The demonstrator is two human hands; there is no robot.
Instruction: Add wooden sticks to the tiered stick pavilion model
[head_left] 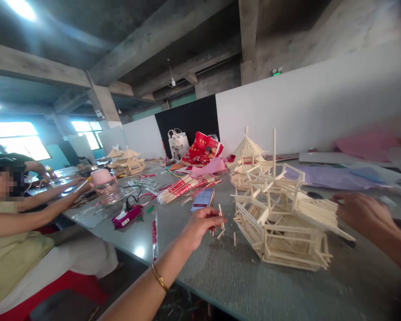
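My left hand point(203, 226) pinches a short wooden stick point(221, 212) upright above the table. A few more short stick pieces point(234, 239) lie beside my fingers. Right of them stands a pavilion model point(287, 245) built of thin pale sticks, with open railings and a sloping slatted roof panel point(317, 208). Behind it rises another part with a pointed roof point(249, 147) and a tall upright stick point(274, 151). My right hand point(364, 211) is at the model's right side, near the roof panel's edge. Its fingers are blurred, so I cannot make out whether they hold anything.
A phone point(202, 200) lies beyond my left hand, near packs of wooden sticks point(180, 189). Leftward are a purple power strip point(127, 217) and a transparent head-shaped object point(104, 185). A co-worker point(30, 227) sits at left. Coloured sheets point(334, 177) lie at the back right.
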